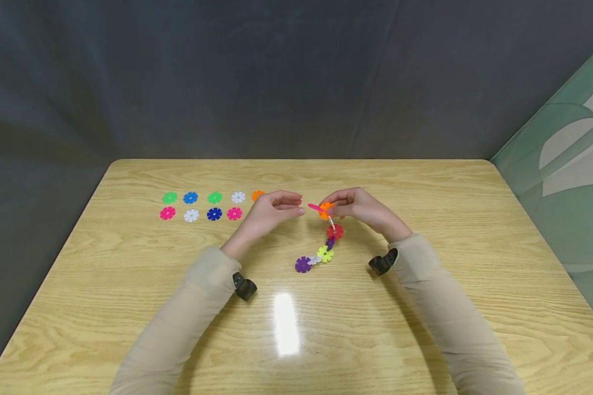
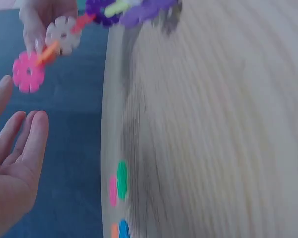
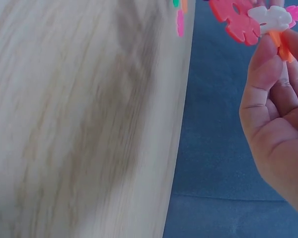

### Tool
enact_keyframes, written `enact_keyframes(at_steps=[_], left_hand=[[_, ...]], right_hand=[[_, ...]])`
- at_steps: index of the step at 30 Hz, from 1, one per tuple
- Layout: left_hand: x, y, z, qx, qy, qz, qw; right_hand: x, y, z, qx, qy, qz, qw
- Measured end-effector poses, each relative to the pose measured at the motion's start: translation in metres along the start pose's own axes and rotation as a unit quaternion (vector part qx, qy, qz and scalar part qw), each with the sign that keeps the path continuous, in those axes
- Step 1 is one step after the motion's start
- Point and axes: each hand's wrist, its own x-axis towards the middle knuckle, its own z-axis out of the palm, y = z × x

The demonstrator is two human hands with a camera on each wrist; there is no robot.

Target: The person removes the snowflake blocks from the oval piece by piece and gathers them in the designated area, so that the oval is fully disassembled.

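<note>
A chain of notched plastic snowflake discs hangs from my right hand (image 1: 364,209), whose thumb and fingers pinch the orange disc (image 1: 324,212). Slotted into that orange piece is a pink disc (image 2: 29,72) at the chain's end. On the other side follow a white disc (image 2: 63,34), a red disc (image 1: 335,232), a dark purple disc (image 1: 330,243), a yellow disc (image 1: 325,254), another white disc and a purple disc (image 1: 303,264). My left hand (image 1: 273,214) holds nothing; its fingers are extended, with the thumb tip close beside the pink disc.
Loose discs lie in two rows at the table's back left, among them a green disc (image 1: 169,198), a dark blue disc (image 1: 214,214) and a pink disc (image 1: 234,214). A dark curtain (image 1: 296,82) stands behind the wooden table (image 1: 217,329). A patterned panel (image 1: 573,164) is at right.
</note>
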Motion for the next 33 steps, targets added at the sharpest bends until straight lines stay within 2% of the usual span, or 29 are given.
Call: enact_keyframes(at_steps=[4,10,14,19,33], left_hand=[[-0.002,0.006,0.009,0.009,-0.019,-0.007,0.9997],[-0.002,0.006,0.014,0.022,-0.023,-0.004,0.9995],[-0.002,0.006,0.015,0.013,-0.026,-0.001,0.9996],[-0.002,0.007,0.016,0.007,-0.024,0.001,0.9997],[-0.002,0.006,0.02,-0.011,-0.006,0.019,0.9997]], right_hand=[[0.002,0.0,0.003,-0.001,-0.005,-0.003,1.0],[0.004,-0.001,0.006,-0.001,-0.012,-0.006,0.9999],[0.004,-0.001,0.007,-0.001,-0.005,-0.017,0.9998],[0.002,-0.002,0.007,0.006,0.008,-0.025,0.9996],[0.0,-0.004,0.006,0.009,0.007,-0.041,0.9991]])
